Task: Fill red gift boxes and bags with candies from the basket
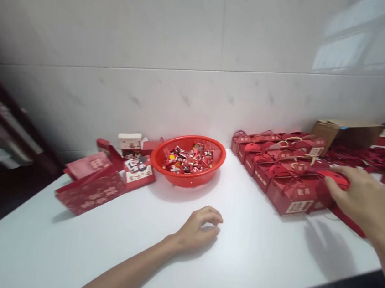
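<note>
My left hand [199, 227] rests on the white table [242, 259] with its fingers curled loosely and nothing in it, just in front of a red plastic basket [188, 161] of wrapped candies. My right hand [362, 198] reaches over the right side of the table and grips a flat red box piece [338, 181] beside a group of several assembled red gift boxes [286, 172] with handles.
Unfolded red boxes and a small white-topped box [106, 176] lie left of the basket. A brown cardboard carton [348, 133] and a heap of red flat pieces [376, 159] sit at the back right. A tiled wall runs behind the table. The table's front edge is near.
</note>
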{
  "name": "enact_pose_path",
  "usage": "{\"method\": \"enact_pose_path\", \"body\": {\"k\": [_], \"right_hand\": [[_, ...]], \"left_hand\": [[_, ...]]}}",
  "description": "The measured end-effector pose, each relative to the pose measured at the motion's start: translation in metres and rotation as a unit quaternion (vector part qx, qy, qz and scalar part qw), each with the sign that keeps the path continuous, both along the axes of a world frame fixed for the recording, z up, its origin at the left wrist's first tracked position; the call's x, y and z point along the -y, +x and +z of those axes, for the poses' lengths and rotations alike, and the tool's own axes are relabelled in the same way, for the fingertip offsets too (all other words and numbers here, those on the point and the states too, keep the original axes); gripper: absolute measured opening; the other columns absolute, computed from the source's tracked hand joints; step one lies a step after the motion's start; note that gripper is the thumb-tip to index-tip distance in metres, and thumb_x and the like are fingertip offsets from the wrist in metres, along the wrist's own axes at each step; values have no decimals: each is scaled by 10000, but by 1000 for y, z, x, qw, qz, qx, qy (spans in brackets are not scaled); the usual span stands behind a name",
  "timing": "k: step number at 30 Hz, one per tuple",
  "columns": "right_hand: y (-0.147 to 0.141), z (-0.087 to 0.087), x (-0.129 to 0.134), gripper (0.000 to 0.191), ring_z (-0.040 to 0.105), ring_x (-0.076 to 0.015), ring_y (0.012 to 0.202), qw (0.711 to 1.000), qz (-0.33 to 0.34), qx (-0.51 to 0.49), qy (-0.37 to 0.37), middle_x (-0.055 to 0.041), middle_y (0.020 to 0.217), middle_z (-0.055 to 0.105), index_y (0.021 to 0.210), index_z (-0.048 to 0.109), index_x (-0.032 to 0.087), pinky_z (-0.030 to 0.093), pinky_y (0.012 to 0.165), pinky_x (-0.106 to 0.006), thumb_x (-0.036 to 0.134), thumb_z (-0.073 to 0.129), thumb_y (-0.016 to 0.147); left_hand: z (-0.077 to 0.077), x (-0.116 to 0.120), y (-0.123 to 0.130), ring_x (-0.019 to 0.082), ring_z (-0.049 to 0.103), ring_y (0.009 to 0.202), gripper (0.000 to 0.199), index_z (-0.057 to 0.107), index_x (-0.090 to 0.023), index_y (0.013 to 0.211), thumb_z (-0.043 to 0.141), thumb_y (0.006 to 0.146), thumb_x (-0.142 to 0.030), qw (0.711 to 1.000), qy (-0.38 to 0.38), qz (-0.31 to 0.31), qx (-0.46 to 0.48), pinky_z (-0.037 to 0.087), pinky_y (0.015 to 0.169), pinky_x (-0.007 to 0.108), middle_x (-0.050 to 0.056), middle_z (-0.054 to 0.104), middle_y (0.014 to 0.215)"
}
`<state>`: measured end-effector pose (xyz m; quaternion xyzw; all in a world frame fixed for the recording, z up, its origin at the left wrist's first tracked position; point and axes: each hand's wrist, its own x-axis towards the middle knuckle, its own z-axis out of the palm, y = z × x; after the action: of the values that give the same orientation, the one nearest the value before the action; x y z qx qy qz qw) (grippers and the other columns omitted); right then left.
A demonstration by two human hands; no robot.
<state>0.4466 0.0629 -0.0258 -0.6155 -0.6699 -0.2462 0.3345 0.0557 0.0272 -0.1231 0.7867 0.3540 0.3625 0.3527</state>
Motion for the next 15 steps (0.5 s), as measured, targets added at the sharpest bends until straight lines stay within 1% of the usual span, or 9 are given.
{"method": "enact_pose_path", "body": {"k": [1, 2, 3, 5, 7, 9, 11, 13, 15], "right_hand": [[-26, -2, 4, 256, 669, -349, 833, 997, 73, -7, 28, -175, 917, 702, 947, 629, 212, 506, 733, -493, 371, 429, 925], [-54, -6, 10, 238, 672, -323, 871, 989, 146, -7, 32, -156, 950, 711, 991, 625, 215, 516, 772, -471, 348, 432, 949], [-82, -13, 16, 189, 679, -284, 852, 972, 233, 4, 40, -126, 940, 721, 1003, 626, 220, 528, 766, -427, 327, 480, 950], [-136, -34, 30, 162, 676, -237, 913, 925, 377, 42, 7, -110, 1000, 718, 1063, 617, 210, 529, 801, -374, 232, 497, 956], [-184, -59, 48, 160, 660, -222, 936, 872, 481, 85, -34, -124, 1036, 707, 1065, 613, 183, 520, 804, -353, 186, 497, 954], [-222, -83, 66, 153, 638, -228, 984, 810, 564, 135, -83, -129, 1052, 694, 1058, 606, 172, 505, 855, -370, 258, 540, 950], [-250, -101, 81, 199, 616, -225, 1027, 746, 636, 179, -84, -118, 1063, 683, 1054, 597, 172, 481, 911, -375, 338, 560, 951], [-271, -115, 92, 160, 607, -202, 1021, 703, 681, 200, -47, -89, 1036, 679, 1037, 588, 186, 461, 934, -353, 323, 535, 972], [-285, -128, 98, 125, 603, -182, 985, 691, 693, 203, -29, -63, 981, 673, 1051, 574, 199, 455, 925, -334, 289, 515, 986]], "left_hand": [[5, -3, -3, 196, 670, 917, 141, 712, -177, 921, 622, 813, -178, 1000, 12, -7, -2, 546, 822, 319, 106, 693, 1036], [11, -6, -7, 196, 673, 912, 140, 715, -172, 927, 623, 824, -191, 1000, 30, -9, -3, 547, 816, 316, 109, 699, 1026], [20, -9, -12, 198, 675, 912, 136, 717, -168, 926, 621, 836, -202, 999, 52, -5, -5, 546, 815, 316, 109, 709, 1008], [41, -19, -27, 196, 680, 906, 133, 721, -169, 910, 605, 857, -209, 995, 101, 26, -5, 540, 835, 323, 98, 728, 960], [66, -30, -48, 193, 685, 894, 134, 728, -166, 876, 606, 849, -215, 986, 149, 69, -7, 537, 846, 328, 93, 739, 942], [90, -43, -77, 196, 688, 880, 127, 735, -172, 814, 627, 819, -238, 971, 189, 144, -8, 539, 851, 329, 80, 750, 905], [111, -55, -112, 202, 694, 867, 130, 736, -174, 793, 645, 774, -265, 946, 194, 258, 8, 556, 817, 316, 71, 757, 890], [128, -64, -154, 201, 701, 844, 147, 735, -169, 813, 636, 741, -250, 912, 156, 378, 26, 566, 819, 315, 56, 763, 876], [138, -65, -199, 207, 704, 860, 131, 727, -163, 790, 654, 697, -219, 862, 131, 487, 46, 569, 836, 307, 54, 767, 871]]}}
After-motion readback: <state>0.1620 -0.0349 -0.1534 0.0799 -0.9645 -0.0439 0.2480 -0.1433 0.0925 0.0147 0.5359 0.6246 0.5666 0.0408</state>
